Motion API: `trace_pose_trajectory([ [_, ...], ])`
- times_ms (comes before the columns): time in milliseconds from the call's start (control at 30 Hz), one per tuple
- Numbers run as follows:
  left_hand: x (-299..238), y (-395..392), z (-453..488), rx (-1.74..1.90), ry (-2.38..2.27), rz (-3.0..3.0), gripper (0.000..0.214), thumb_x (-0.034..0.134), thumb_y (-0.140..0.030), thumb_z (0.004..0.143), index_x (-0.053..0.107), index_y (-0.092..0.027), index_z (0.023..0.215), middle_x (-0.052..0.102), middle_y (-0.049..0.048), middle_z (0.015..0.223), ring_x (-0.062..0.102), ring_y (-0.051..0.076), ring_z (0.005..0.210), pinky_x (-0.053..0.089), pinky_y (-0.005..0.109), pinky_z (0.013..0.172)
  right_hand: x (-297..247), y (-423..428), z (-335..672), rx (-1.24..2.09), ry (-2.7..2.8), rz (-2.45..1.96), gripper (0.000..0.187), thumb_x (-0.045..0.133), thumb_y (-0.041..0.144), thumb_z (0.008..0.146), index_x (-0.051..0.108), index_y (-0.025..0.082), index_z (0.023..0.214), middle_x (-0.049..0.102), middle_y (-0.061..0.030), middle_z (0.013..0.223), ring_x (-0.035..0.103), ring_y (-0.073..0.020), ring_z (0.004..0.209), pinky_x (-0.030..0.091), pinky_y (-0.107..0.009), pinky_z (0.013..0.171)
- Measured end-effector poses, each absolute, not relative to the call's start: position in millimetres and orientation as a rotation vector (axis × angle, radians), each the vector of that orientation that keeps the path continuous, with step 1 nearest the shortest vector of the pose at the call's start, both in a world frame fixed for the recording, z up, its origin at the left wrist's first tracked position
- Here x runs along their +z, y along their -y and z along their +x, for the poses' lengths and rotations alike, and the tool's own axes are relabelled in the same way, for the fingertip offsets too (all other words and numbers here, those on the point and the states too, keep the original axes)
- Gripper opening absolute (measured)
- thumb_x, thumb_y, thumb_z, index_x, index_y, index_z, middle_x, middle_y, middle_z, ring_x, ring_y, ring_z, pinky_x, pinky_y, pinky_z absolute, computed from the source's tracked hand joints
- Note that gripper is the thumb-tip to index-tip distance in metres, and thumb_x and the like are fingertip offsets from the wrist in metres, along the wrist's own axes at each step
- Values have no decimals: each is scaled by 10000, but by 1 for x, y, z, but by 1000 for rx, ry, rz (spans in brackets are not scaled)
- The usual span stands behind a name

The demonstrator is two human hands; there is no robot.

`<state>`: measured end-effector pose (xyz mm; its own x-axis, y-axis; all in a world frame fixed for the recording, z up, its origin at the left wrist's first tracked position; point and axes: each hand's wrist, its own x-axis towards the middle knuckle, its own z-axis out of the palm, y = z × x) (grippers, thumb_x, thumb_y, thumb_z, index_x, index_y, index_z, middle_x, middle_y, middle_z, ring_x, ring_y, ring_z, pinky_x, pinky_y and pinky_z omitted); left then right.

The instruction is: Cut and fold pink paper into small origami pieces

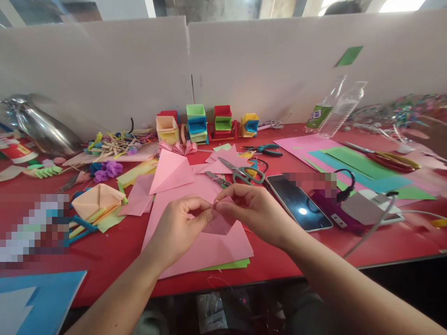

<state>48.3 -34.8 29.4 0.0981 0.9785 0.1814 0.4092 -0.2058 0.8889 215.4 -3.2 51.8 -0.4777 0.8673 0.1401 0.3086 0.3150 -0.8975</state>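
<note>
Over a stack of pink paper sheets (pixel 181 256), my left hand (pixel 181 223) and my right hand (pixel 249 207) meet with thumbs and fingertips pinched together. Between them hangs a small pink sheet of paper (pixel 220 225), its upper edge hidden behind my fingers. Just beyond my right hand lie scissors (pixel 244 173) with dark green handles. A folded pink paper piece (pixel 171 172) stands past my left hand, with more pink squares (pixel 138 195) to its left. Green paper shows under the stack's front corner.
Folded colourful paper boxes (pixel 197 123) stand along the white partition (pixel 279 70). On the right are a phone (pixel 300 202), a purple device (pixel 337 209), cables, coloured sheets (pixel 366 167) and plastic bottles (pixel 340 111). A metal jug (pixel 42 125) and wooden sticks (pixel 120 144) are left.
</note>
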Motion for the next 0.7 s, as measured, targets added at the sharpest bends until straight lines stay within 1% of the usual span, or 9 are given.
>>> trace_pose_trajectory([
  [67, 30, 36, 49, 1039, -1366, 1659, 158, 604, -320, 774, 675, -183, 740, 642, 4, 696, 570, 143, 680, 429, 233, 610, 52, 4, 215, 1156, 1937, -1052, 119, 567, 246, 782, 624, 144, 760, 569, 13, 611, 502, -89, 562, 409, -217, 526],
  [133, 31, 37, 49, 992, -1319, 1623, 181, 598, -348, 780, 671, -183, 762, 641, 4, 714, 562, 140, 690, 425, 232, 619, 52, 4, 215, 1160, 1937, -1053, 113, 567, 238, 780, 627, 144, 759, 570, 13, 615, 506, -89, 568, 409, -218, 532],
  [233, 29, 36, 47, 1021, -1247, 1565, 219, 585, -368, 793, 644, -172, 716, 594, -11, 663, 522, 118, 649, 400, 216, 589, 52, 3, 216, 1192, 1921, -1031, 152, 575, 282, 781, 643, 150, 814, 621, -10, 718, 541, -107, 647, 426, -226, 564],
  [333, 25, 33, 45, 1162, -1222, 1430, 216, 597, -364, 789, 627, -165, 710, 570, -17, 660, 501, 108, 644, 399, 213, 603, 50, 0, 217, 1262, 1861, -1001, 223, 574, 335, 785, 635, 152, 897, 646, -28, 815, 568, -121, 695, 441, -238, 581],
  [467, 20, 28, 43, 1188, -1151, 1312, 259, 586, -372, 798, 613, -152, 664, 555, -10, 640, 503, 110, 647, 420, 227, 646, 46, -3, 217, 1271, 1798, -1035, 213, 579, 322, 774, 625, 139, 873, 637, -26, 745, 562, -118, 637, 433, -240, 539],
  [600, 20, 27, 41, 1108, -1113, 1331, 276, 575, -373, 803, 623, -149, 649, 552, 0, 625, 505, 112, 632, 434, 236, 638, 45, -3, 217, 1274, 1773, -1052, 175, 579, 293, 763, 619, 140, 838, 599, -1, 669, 519, -92, 568, 407, -218, 489],
  [700, 22, 27, 41, 1062, -1146, 1355, 250, 612, -374, 770, 649, -152, 661, 563, 3, 608, 514, 116, 612, 446, 240, 619, 44, -3, 217, 1298, 1754, -1046, 176, 585, 278, 752, 623, 140, 854, 597, 1, 676, 516, -88, 566, 410, -213, 482],
])
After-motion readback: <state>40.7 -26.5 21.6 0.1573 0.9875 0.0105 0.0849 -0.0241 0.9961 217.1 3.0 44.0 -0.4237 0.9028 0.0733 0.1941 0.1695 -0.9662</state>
